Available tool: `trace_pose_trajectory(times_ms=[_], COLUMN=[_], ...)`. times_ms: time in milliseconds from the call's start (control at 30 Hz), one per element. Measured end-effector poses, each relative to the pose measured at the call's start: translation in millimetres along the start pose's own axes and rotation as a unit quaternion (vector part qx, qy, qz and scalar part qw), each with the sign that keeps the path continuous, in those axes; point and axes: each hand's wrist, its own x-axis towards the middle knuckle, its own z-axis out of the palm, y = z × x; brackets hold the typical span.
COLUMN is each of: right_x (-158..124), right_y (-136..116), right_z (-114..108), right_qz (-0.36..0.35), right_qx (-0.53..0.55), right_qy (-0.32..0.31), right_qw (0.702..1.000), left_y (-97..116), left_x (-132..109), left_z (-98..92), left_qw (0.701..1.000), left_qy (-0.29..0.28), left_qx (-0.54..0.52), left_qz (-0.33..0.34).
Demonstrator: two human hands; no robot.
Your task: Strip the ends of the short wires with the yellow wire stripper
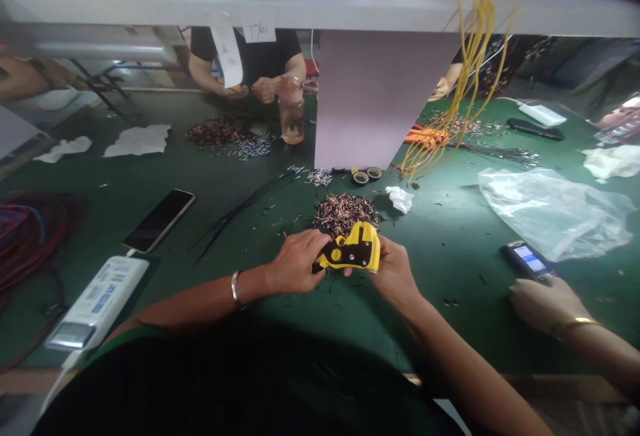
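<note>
My left hand point(296, 261) and my right hand point(394, 271) meet over the green table point(450, 236), both closed around a yellow and black hand tool point(352, 249). The left fingers grip the tool's black end, the right hand wraps its yellow end. Just beyond the tool lies a heap of small copper-coloured wire pieces point(344, 212). A silver bangle point(234, 287) sits on my left wrist.
A phone point(159, 220) and a white power strip point(95, 303) lie at left, red and blue cables point(25, 236) further left. Another person's hand point(545, 303) holds a small phone point(526, 260) at right, near a plastic bag point(555, 209). Yellow wires point(470, 63) hang from the shelf. A person sits opposite beside a jar point(292, 116).
</note>
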Motion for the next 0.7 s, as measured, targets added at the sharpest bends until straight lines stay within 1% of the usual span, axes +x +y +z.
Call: trace_pose_trajectory(times_ms=[100, 300, 500, 633, 700], right_x=[-0.2, -0.2, -0.6, -0.8, 0.1], right_y=[-1.0, -0.5, 2.2, 5.3, 6.4], right_z=[-0.7, -1.2, -1.8, -1.2, -0.3], right_qz=[-0.003, -0.007, 0.003, 0.009, 0.009], right_qx=[-0.002, -0.001, 0.02, 0.043, 0.054], right_qy=[0.0, -0.005, -0.01, -0.012, -0.018], right_qw=[1.0, 1.0, 1.0, 0.999, 0.998], left_y=[-0.7, -0.4, -1.2, -2.4, -2.8], left_x=[0.1, 0.2, -0.9, -2.0, -2.1], left_z=[0.9, 1.7, 2.7, 5.2, 7.1], left_qw=[0.999, 0.998, 0.997, 0.999, 1.0], left_qy=[0.027, 0.021, 0.041, 0.037, 0.025], left_qx=[0.024, 0.057, 0.053, 0.03, -0.001], left_qz=[0.029, 0.027, 0.043, 0.022, 0.001])
